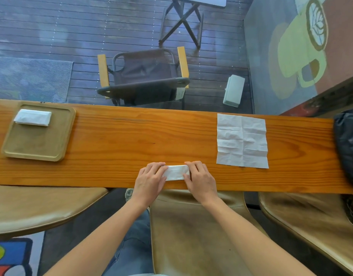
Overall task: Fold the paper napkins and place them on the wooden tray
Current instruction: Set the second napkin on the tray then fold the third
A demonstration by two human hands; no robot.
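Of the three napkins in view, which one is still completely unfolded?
The napkin lying flat on the table's right side, a creased open square. The one on the wooden tray and the one under both hands are folded into narrow strips.

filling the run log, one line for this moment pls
both hands pressing folded napkin on table | one folded on tray | one flat napkin unfolded

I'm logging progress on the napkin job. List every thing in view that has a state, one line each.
Napkin on the tray: folded, lying flat.
Napkin under the hands: folded into a narrow strip, on the counter.
Napkin at right: unfolded, creased, flat on the counter.
Wooden tray: holds one napkin.
Left hand: pressing the strip's left end.
Right hand: pressing the strip's right end.
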